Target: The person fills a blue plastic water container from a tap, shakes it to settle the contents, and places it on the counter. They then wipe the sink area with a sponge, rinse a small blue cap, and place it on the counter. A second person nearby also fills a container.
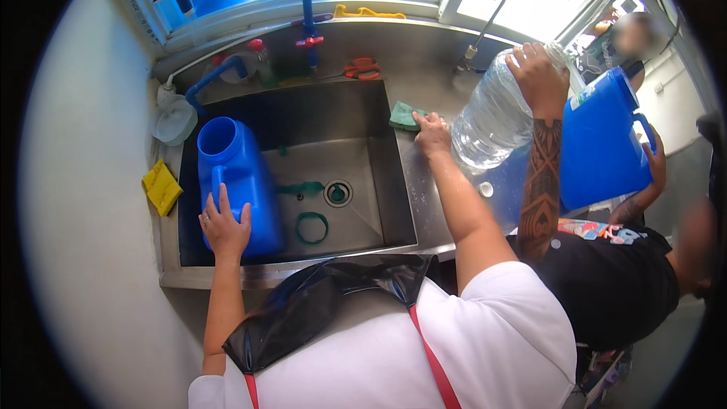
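In the left part of the steel sink stands a blue plastic jug, its wide mouth uncapped. My left hand holds the jug at its handle side, fingers spread over the plastic. On the counter right of the basin, the fingers of my right hand are on a green sponge. A green ring-shaped band and other green scraps lie on the basin floor, some at the drain.
A co-worker's tattooed arm grips a large clear bottle beside my right arm; their other hand supports another blue jug. Around the sink are a yellow sponge, orange-handled scissors, blue pipes and a white cap.
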The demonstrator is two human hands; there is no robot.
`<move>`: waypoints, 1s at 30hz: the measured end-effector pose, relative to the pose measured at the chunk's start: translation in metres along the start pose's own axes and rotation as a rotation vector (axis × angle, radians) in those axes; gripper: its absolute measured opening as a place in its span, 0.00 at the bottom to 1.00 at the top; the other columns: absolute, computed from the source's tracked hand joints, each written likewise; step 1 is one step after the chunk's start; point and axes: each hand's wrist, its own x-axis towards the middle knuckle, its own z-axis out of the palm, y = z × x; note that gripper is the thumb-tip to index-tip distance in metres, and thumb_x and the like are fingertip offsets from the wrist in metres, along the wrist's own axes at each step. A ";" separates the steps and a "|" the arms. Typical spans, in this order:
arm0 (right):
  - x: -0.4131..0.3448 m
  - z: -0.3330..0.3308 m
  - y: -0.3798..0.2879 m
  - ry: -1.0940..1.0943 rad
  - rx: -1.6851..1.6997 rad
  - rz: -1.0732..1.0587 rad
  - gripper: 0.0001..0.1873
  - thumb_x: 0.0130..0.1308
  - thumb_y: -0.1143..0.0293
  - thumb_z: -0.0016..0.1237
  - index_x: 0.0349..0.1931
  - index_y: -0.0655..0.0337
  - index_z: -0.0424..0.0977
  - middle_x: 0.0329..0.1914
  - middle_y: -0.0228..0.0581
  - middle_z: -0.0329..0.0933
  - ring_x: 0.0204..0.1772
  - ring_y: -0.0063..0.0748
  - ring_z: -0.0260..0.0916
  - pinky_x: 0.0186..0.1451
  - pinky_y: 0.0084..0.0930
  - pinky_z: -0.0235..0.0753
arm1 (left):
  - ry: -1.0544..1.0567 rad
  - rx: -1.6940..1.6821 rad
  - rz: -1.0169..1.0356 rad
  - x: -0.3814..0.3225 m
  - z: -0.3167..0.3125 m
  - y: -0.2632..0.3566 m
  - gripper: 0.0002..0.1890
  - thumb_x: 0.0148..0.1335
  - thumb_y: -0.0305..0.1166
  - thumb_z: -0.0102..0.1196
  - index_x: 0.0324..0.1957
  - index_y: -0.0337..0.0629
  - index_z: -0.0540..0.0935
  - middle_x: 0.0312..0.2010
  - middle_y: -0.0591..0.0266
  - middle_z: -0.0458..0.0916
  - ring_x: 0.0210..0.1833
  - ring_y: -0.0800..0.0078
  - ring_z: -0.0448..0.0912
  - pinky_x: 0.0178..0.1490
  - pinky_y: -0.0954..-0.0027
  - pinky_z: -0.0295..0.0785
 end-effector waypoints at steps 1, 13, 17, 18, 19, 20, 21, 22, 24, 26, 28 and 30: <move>-0.021 -0.006 0.001 0.016 0.015 0.006 0.24 0.61 0.73 0.45 0.54 0.32 0.78 0.48 0.32 0.74 0.57 0.40 0.71 0.56 0.37 0.77 | 0.012 -0.006 0.006 0.000 0.000 0.000 0.38 0.63 0.51 0.55 0.72 0.51 0.59 0.64 0.39 0.65 0.66 0.42 0.67 0.70 0.41 0.57; -0.238 -0.099 -0.014 -0.144 -0.006 -0.020 0.21 0.61 0.74 0.44 0.51 0.39 0.81 0.42 0.35 0.75 0.48 0.43 0.75 0.48 0.39 0.79 | -0.018 0.018 0.024 0.000 -0.006 0.000 0.31 0.65 0.52 0.52 0.67 0.50 0.69 0.64 0.40 0.66 0.64 0.42 0.68 0.69 0.43 0.59; -0.234 -0.125 -0.010 -0.239 0.013 -0.005 0.19 0.60 0.73 0.44 0.50 0.43 0.80 0.42 0.40 0.75 0.47 0.47 0.76 0.50 0.42 0.78 | -0.034 0.012 0.017 -0.001 -0.012 0.001 0.29 0.65 0.53 0.51 0.64 0.51 0.73 0.64 0.41 0.66 0.64 0.42 0.68 0.69 0.45 0.59; -0.226 -0.129 -0.006 -0.231 0.004 0.037 0.19 0.60 0.72 0.44 0.49 0.45 0.80 0.42 0.41 0.76 0.48 0.48 0.76 0.51 0.43 0.78 | -0.013 0.003 0.021 -0.001 -0.013 0.001 0.29 0.65 0.53 0.51 0.64 0.51 0.74 0.64 0.41 0.66 0.64 0.43 0.68 0.69 0.45 0.59; -0.218 -0.132 -0.003 -0.224 -0.003 0.080 0.18 0.60 0.72 0.44 0.49 0.46 0.80 0.42 0.41 0.76 0.48 0.49 0.76 0.51 0.44 0.78 | -0.027 -0.020 0.016 -0.002 -0.013 0.001 0.29 0.65 0.53 0.51 0.64 0.51 0.74 0.64 0.41 0.65 0.65 0.43 0.67 0.69 0.44 0.58; -0.211 -0.135 0.001 -0.235 -0.025 0.166 0.18 0.61 0.70 0.44 0.51 0.49 0.77 0.46 0.48 0.75 0.51 0.53 0.75 0.53 0.46 0.77 | -0.035 -0.034 0.015 -0.002 -0.012 0.001 0.29 0.65 0.53 0.52 0.64 0.51 0.74 0.65 0.41 0.65 0.65 0.44 0.67 0.70 0.43 0.57; -0.203 -0.135 0.004 -0.237 -0.056 0.246 0.19 0.61 0.70 0.44 0.53 0.49 0.76 0.48 0.50 0.74 0.52 0.54 0.75 0.54 0.46 0.77 | -0.029 -0.041 0.021 -0.002 -0.012 0.000 0.29 0.64 0.53 0.52 0.63 0.51 0.74 0.65 0.41 0.64 0.65 0.44 0.67 0.70 0.43 0.57; -0.197 -0.135 0.006 -0.230 -0.083 0.333 0.20 0.62 0.69 0.44 0.54 0.50 0.75 0.49 0.52 0.73 0.52 0.55 0.75 0.54 0.46 0.76 | -0.037 -0.044 0.015 -0.002 -0.011 -0.001 0.29 0.65 0.53 0.52 0.64 0.51 0.74 0.65 0.42 0.64 0.65 0.44 0.67 0.70 0.43 0.57; -0.188 -0.133 0.011 -0.208 -0.098 0.482 0.22 0.63 0.67 0.45 0.59 0.54 0.71 0.53 0.56 0.70 0.56 0.56 0.74 0.57 0.45 0.76 | -0.036 -0.025 0.029 -0.003 -0.010 -0.002 0.29 0.65 0.53 0.52 0.64 0.52 0.73 0.65 0.42 0.64 0.66 0.44 0.67 0.70 0.42 0.57; -0.182 -0.130 0.014 -0.182 -0.090 0.542 0.22 0.64 0.66 0.45 0.60 0.56 0.70 0.54 0.55 0.70 0.57 0.55 0.74 0.57 0.45 0.75 | -0.032 -0.031 0.038 -0.004 -0.009 -0.003 0.29 0.65 0.53 0.52 0.65 0.53 0.73 0.65 0.42 0.64 0.65 0.45 0.67 0.70 0.42 0.58; -0.178 -0.127 0.016 -0.150 -0.108 0.597 0.22 0.65 0.65 0.44 0.59 0.58 0.71 0.55 0.53 0.71 0.57 0.54 0.73 0.58 0.44 0.76 | -0.026 -0.028 0.050 -0.005 -0.008 -0.002 0.29 0.65 0.53 0.52 0.66 0.54 0.72 0.64 0.42 0.65 0.65 0.45 0.67 0.69 0.42 0.58; -0.173 -0.126 0.017 -0.165 -0.106 0.608 0.21 0.65 0.65 0.45 0.58 0.59 0.72 0.55 0.53 0.71 0.57 0.53 0.73 0.58 0.44 0.76 | -0.016 -0.028 0.065 -0.007 -0.007 0.001 0.30 0.65 0.52 0.52 0.67 0.56 0.71 0.64 0.42 0.65 0.65 0.45 0.67 0.69 0.42 0.58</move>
